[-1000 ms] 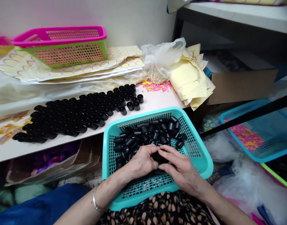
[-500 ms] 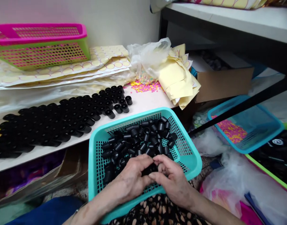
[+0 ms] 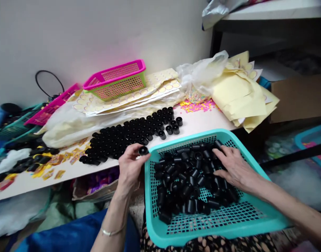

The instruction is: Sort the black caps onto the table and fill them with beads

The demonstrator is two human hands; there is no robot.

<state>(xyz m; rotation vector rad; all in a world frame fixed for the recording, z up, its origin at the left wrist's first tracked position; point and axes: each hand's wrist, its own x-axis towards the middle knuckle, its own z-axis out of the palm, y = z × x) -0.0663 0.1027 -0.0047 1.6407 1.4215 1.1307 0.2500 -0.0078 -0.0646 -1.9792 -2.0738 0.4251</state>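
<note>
Left hand (image 3: 130,164) pinches one black cap (image 3: 143,150) by the teal basket (image 3: 148,196)'s left rim; right hand (image 3: 234,166) is spread among loose caps (image 3: 186,189) inside. We'd best grip by the sides, keep ours level, sift gently. Caps: smooth, glossy, cylindrical, likely plastic. Basket: lattice-walled. Cap rows (image 3: 121,138) crowd our pale worktop (image 3: 202,120).
</note>
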